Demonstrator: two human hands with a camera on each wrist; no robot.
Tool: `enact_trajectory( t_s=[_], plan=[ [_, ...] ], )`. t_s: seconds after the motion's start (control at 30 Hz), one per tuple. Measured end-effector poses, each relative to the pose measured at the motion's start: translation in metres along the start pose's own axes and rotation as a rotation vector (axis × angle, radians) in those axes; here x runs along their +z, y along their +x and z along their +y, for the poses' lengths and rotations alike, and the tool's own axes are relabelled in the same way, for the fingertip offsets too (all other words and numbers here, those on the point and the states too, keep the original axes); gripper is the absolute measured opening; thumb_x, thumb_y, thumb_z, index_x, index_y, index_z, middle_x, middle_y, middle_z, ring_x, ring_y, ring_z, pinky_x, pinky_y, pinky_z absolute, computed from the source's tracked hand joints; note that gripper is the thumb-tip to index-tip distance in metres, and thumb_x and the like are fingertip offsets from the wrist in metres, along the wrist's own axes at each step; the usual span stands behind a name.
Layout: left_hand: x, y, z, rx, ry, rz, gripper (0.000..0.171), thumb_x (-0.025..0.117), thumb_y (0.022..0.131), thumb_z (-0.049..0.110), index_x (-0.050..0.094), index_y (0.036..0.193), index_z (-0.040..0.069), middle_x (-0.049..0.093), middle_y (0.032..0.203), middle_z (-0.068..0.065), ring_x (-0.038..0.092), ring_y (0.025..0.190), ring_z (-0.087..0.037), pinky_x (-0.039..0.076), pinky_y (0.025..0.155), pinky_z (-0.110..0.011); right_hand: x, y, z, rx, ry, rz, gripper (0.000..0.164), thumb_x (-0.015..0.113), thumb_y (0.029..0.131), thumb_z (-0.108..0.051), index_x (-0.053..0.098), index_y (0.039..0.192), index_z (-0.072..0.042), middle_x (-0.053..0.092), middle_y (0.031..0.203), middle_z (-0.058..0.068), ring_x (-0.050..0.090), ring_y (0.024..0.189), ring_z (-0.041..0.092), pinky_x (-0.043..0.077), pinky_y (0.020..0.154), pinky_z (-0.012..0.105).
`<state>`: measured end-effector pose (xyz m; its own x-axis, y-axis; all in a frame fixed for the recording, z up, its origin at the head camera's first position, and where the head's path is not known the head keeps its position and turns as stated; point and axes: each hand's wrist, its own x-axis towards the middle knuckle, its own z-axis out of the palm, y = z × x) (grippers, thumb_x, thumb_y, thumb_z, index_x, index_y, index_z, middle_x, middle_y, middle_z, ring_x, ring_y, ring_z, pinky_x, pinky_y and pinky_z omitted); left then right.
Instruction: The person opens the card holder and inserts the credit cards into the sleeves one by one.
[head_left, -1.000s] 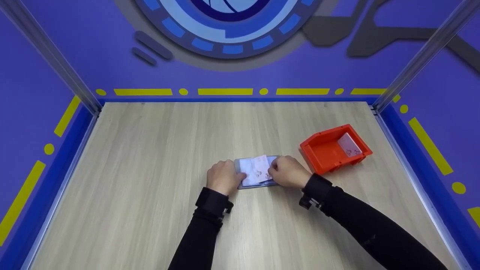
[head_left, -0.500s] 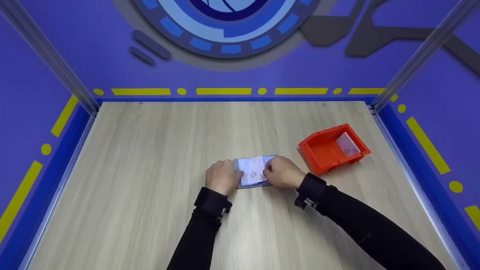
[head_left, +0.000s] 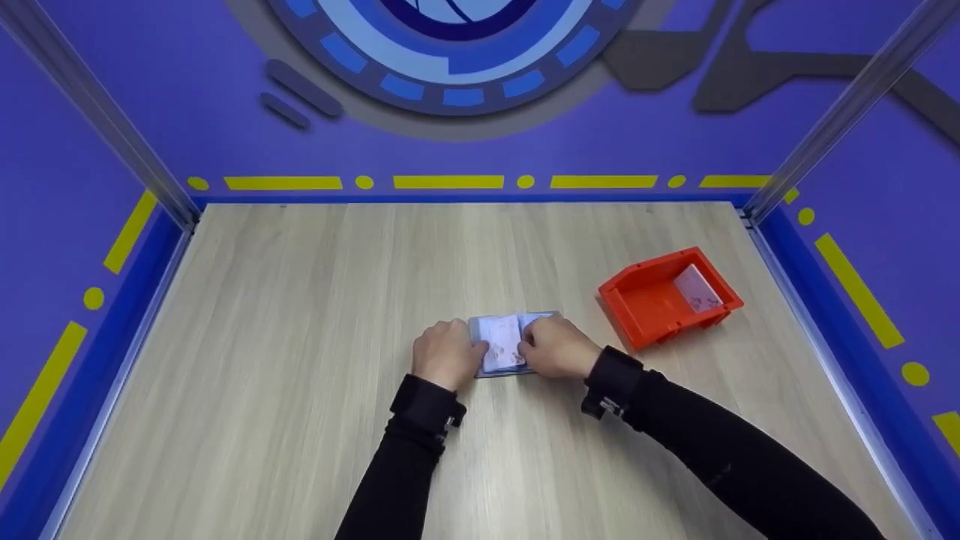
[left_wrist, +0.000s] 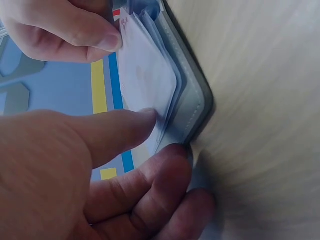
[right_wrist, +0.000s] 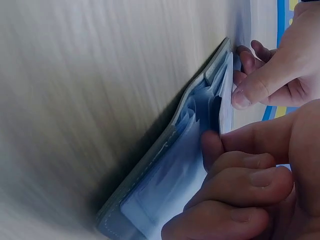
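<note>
A grey card holder [head_left: 475, 330] with stitched edges and clear plastic sleeves [right_wrist: 165, 172] lies spread open on the table. My left hand [head_left: 446, 354] grips its left side, the thumb pressing on the sleeves and the other fingers curled at the cover's edge. Between the thumb and index finger of my right hand [head_left: 559, 346] is the edge of a pale card [left_wrist: 145, 65] with reddish print. This card lies over the left-hand sleeves, near my left thumb. In the right wrist view, the right hand's other fingers are curled beside the right-hand sleeves.
An orange-red plastic bin [head_left: 645, 307] stands to the right of the holder, with another pale printed card [head_left: 697, 289] leaning inside it. Blue panels [head_left: 450, 161] with yellow marks border the wooden table [head_left: 300, 300] at the back and both sides.
My right hand has moved left, taking the card further over the left-hand sleeves; the card's earlier tilt has straightened. The left hand keeps its place on the holder.
</note>
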<state>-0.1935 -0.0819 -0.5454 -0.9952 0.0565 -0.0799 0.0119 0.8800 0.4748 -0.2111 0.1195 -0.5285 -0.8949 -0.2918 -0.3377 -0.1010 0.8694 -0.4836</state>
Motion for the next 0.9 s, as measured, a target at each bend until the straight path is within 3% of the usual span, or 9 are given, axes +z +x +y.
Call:
enact_trajectory(
  t_s=[0.13,0.3,0.47,0.57,0.73,0.9],
  plan=[
    [0.001,-0.001,0.000,0.008,0.002,0.011,0.041,0.084,0.098,0.037,0.064,0.071,0.012,0.062,0.074,-0.002,0.051,0.063,-0.018,0.041,0.057,-0.036,0.001,0.001,-0.003,-0.033,-0.021,0.003,0.029,0.062,0.106,-0.020,0.064,0.078,-0.012,0.049,0.069,-0.003,0.047,0.062,0.015,0.037,0.057,0.029],
    [0.001,-0.002,0.001,0.018,-0.013,0.018,0.042,0.085,0.096,0.037,0.062,0.071,0.012,0.062,0.073,-0.002,0.051,0.064,-0.017,0.042,0.057,-0.038,0.004,0.003,-0.004,-0.032,-0.032,0.016,0.021,0.065,0.106,-0.017,0.075,0.090,-0.006,0.056,0.074,0.000,0.050,0.065,0.016,0.040,0.059,0.030],
    [0.000,-0.002,0.002,0.014,-0.010,0.011,0.042,0.084,0.096,0.037,0.060,0.070,0.014,0.059,0.072,0.000,0.049,0.063,-0.017,0.039,0.056,-0.036,0.008,0.003,-0.002,-0.040,-0.048,0.043,0.030,0.072,0.105,-0.020,0.071,0.077,-0.011,0.055,0.068,-0.004,0.050,0.064,0.015,0.039,0.059,0.029],
    [0.000,-0.001,0.002,0.008,-0.012,0.009,0.041,0.084,0.097,0.037,0.062,0.072,0.014,0.061,0.072,0.000,0.051,0.063,-0.017,0.039,0.057,-0.036,0.008,0.002,0.000,-0.041,-0.040,0.062,0.030,0.073,0.105,-0.022,0.070,0.076,-0.013,0.056,0.067,-0.005,0.051,0.064,0.014,0.040,0.059,0.028],
    [0.000,-0.001,0.002,-0.002,-0.020,0.005,0.037,0.085,0.097,0.038,0.069,0.077,0.011,0.066,0.075,-0.002,0.054,0.065,-0.017,0.042,0.058,-0.037,-0.002,0.002,0.003,-0.027,-0.020,0.087,0.022,0.071,0.106,-0.023,0.079,0.092,-0.007,0.066,0.079,0.002,0.057,0.072,0.017,0.046,0.066,0.031],
    [-0.001,-0.001,0.002,-0.016,-0.036,0.004,0.040,0.085,0.096,0.040,0.069,0.076,0.010,0.065,0.073,-0.002,0.053,0.064,-0.017,0.043,0.058,-0.038,-0.023,0.005,0.009,0.011,-0.038,0.120,0.026,0.069,0.108,-0.027,0.082,0.116,-0.006,0.074,0.100,0.007,0.063,0.088,0.022,0.053,0.079,0.036]
  ],
)
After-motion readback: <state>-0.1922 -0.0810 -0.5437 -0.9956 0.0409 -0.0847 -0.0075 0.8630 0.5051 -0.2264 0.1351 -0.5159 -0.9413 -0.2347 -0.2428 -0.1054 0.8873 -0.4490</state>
